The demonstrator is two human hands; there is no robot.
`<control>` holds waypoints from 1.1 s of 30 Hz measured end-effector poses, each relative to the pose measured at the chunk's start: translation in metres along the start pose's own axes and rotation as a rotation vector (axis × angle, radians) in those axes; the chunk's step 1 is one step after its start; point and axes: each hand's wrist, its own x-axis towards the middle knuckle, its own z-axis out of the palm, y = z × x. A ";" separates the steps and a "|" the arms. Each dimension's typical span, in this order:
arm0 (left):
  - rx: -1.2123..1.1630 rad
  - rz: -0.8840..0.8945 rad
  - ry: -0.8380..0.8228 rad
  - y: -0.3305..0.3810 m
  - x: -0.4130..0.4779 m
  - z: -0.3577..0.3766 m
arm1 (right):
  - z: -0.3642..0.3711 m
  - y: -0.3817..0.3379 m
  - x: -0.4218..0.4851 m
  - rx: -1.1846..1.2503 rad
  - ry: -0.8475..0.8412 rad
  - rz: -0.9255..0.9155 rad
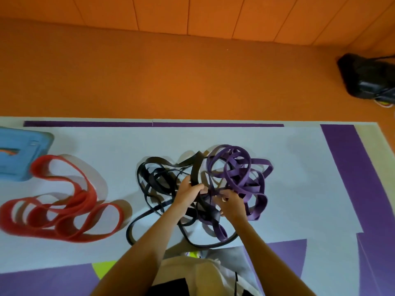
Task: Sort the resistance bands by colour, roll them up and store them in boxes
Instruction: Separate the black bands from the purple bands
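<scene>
Head view: left hand (188, 194) has its fingers curled round a wide black band (195, 167), which rises beyond the grip. Right hand (232, 202), just beside it, pinches thin strands (213, 192) at the knot; their colour cannot be told. Black bands (158, 182) lie left of the grip and purple bands (241, 174) right of it, the two heaps interlocked between the hands. Red bands (62, 201) lie well to the left, already apart, near a blue box (21, 154). Judgement: sorting is partly done. Black and purple remain unseparated, and nothing visible is rolled or boxed.
</scene>
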 end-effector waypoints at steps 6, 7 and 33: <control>0.135 0.052 -0.077 -0.007 -0.024 -0.030 | 0.009 -0.011 0.010 -0.307 -0.164 0.007; 0.169 0.066 -0.092 -0.008 -0.029 -0.034 | 0.010 -0.012 0.013 -0.321 -0.132 0.038; 1.383 0.310 0.271 -0.036 -0.035 -0.061 | -0.102 -0.033 0.042 -0.348 0.422 -0.222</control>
